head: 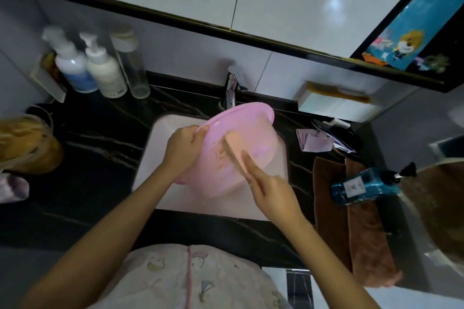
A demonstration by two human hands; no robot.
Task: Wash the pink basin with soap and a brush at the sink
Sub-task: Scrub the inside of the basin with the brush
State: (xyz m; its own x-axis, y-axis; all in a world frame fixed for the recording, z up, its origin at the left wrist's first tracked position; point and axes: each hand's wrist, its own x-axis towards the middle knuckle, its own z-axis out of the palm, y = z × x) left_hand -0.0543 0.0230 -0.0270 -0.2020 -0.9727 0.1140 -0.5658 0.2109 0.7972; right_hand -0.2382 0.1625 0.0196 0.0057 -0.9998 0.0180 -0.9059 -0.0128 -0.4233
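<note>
The fingers of my left hand (184, 144) were curled over the near left rim of the pink basin (241, 120), thumb on the inside, holding it tilted on its side so that its open face turned toward me. My right hand (272, 192) gripped the handle end of a peach-coloured brush (232, 148), fingers wrapped along it, and the brush head lay pressed against the basin's inner wall just beside some orange smears (218, 155). The basin sat over the white sink (155, 158), its upper rim just below the chrome faucet (232, 90). Around the sink ran the black marbled table (100, 148). To the right on it, a blue pump bottle (364, 184) lay on its side on a brown towel (331, 208), and a folded pink cloth (313, 142) rested farther back. At the back left stood two white pump bottles (105, 73) and, beside them, a clear bottle (133, 68).
</note>
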